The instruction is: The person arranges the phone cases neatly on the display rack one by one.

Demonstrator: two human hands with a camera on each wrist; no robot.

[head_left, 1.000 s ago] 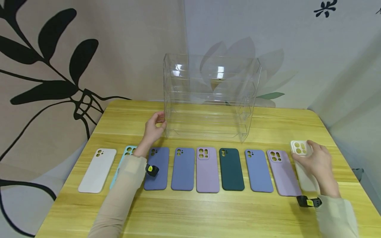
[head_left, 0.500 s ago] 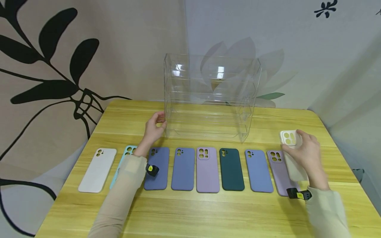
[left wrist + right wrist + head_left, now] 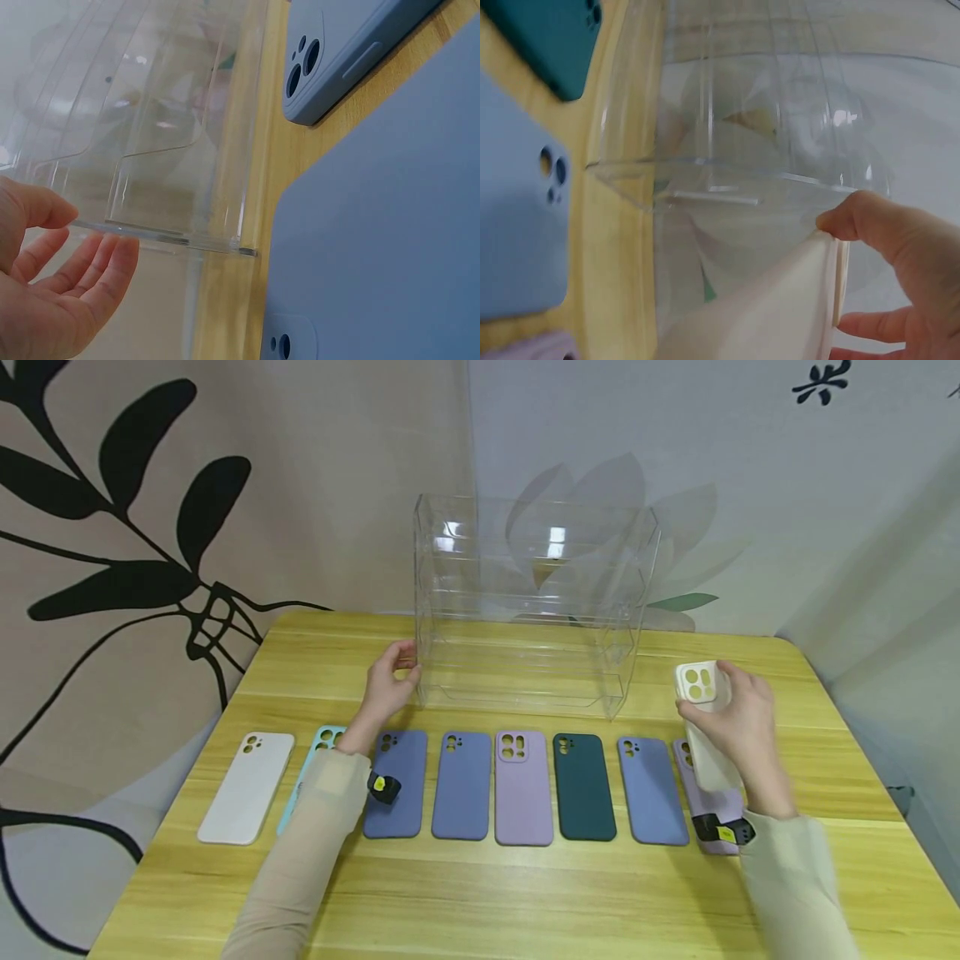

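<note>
In the head view my left hand (image 3: 390, 683) is at the left side of a clear plastic display rack (image 3: 525, 610) with stepped tiers. The left wrist view shows thumb and fingertips pinching the rack's edge (image 3: 161, 236). My right hand (image 3: 738, 722) holds a cream-white phone case (image 3: 708, 756) by its sides, thumb on one edge and fingers on the other. The case is raised and tilted, its square camera cutout up, and overlaps a lilac phone case (image 3: 723, 810) in the head view. In the right wrist view the pale case (image 3: 772, 307) is close to the rack's end.
Along the wooden table (image 3: 480, 902) lies a row of phone cases: a white case (image 3: 246, 789), a turquoise case (image 3: 326, 739) partly under the left forearm, several blue cases (image 3: 461, 789), another lilac case (image 3: 523, 793) and a dark green case (image 3: 585, 789). A patterned wall (image 3: 337, 485) stands behind.
My right hand has lifted the cream-white phone case from the row's right end and carried it left and toward the rack. The left hand stays at the rack's side.
</note>
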